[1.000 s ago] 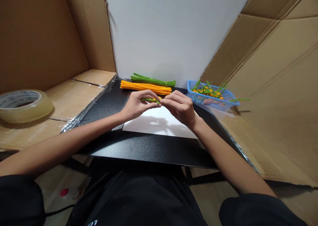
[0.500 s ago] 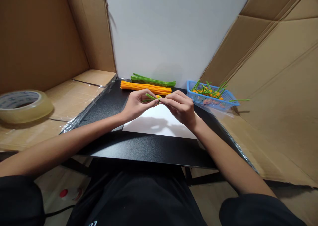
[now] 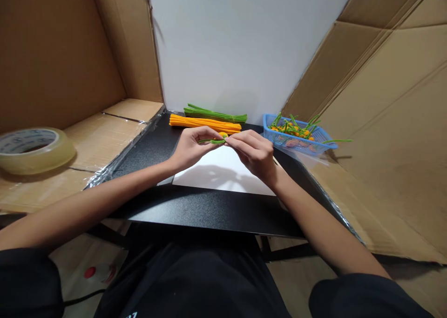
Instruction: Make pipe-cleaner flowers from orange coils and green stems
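Between my fingertips is a small piece of orange and green pipe cleaners (image 3: 222, 135), an orange head with green strands bent about it. My left hand (image 3: 193, 146) is closed in a pinch on it, thumb below and forefinger above. From the other side my right hand (image 3: 254, 151) pinches a green end against the orange part, its fingertips meeting those of the left. Both hands are above a white sheet of paper (image 3: 223, 171). Behind them lie a bundle of orange pipe cleaners (image 3: 204, 123) and a bundle of green pipe cleaners (image 3: 216, 113).
At the right back, a blue basket (image 3: 296, 143) holds several orange and green pipe-cleaner pieces, one stem poking out. A wide roll of clear tape (image 3: 63, 152) lies on cardboard at the left. Cardboard walls flank the black table (image 3: 195, 211). A red-capped bottle (image 3: 90, 272) is on the floor.
The green strand that pointed up and left from my left fingers now lies bent lower, along the thumb. My hands have barely moved otherwise.
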The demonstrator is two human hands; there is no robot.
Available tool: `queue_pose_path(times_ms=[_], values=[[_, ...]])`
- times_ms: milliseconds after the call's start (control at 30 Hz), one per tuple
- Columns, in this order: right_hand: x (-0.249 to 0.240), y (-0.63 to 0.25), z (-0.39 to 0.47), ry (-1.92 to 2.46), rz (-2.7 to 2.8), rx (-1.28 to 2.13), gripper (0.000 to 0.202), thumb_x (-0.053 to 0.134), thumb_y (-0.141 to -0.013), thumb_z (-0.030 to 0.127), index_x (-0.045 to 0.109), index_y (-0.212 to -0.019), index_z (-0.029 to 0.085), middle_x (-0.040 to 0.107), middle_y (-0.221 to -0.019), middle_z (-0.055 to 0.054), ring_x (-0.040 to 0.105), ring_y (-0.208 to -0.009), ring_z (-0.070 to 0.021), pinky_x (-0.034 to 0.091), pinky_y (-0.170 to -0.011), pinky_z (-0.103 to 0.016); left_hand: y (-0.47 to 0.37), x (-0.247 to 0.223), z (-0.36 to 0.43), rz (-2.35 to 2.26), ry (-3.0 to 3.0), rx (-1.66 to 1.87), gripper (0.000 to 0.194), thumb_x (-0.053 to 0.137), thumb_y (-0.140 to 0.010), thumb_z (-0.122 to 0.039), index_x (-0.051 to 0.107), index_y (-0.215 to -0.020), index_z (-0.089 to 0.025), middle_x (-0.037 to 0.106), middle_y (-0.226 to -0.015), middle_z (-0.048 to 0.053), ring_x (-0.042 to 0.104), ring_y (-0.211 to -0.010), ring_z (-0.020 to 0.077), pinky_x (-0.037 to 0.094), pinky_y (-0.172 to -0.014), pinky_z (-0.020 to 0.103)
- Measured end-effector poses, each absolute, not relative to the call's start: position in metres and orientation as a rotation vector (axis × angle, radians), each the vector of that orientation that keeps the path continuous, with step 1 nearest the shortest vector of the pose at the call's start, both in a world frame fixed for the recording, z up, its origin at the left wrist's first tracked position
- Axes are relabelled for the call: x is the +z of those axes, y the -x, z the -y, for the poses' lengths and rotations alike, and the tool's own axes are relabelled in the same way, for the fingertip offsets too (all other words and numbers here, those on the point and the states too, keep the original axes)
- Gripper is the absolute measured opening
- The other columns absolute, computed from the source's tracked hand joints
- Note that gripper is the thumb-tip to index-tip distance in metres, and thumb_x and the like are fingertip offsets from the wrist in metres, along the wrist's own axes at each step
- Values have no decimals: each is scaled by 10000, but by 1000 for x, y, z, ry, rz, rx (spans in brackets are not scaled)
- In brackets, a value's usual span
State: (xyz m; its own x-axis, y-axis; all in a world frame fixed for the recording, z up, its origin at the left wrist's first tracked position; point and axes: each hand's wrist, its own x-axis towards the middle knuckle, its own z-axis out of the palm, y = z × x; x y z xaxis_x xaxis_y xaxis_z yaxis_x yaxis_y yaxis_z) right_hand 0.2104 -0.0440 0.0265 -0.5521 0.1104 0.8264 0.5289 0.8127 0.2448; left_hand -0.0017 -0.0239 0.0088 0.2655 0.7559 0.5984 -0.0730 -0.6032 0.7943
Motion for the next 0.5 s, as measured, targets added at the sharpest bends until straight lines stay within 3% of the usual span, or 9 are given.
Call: queue_pose_path(times_ms=[233,500], values=[[26,-204,48,553,2072,-592,139,601,-984,196,728,-1024,233,750,-890,-58,670,-817,-196,564,-754,-355,-4,9,32,-679,-1710,1513,368,894,-675,-474,785,-832,-160,783,-885,92,742,-859,212,625,-855,361],[23,-187,54,617,1881,-360,78,639,-966,203,710,-943,226,748,-847,-39,679,-768,-183,535,-686,-321,-9,11,41,-689,-1616,1614,343,908,-659,-449,759,-762,-157,756,-889,76,721,-881,191,615,-825,328]])
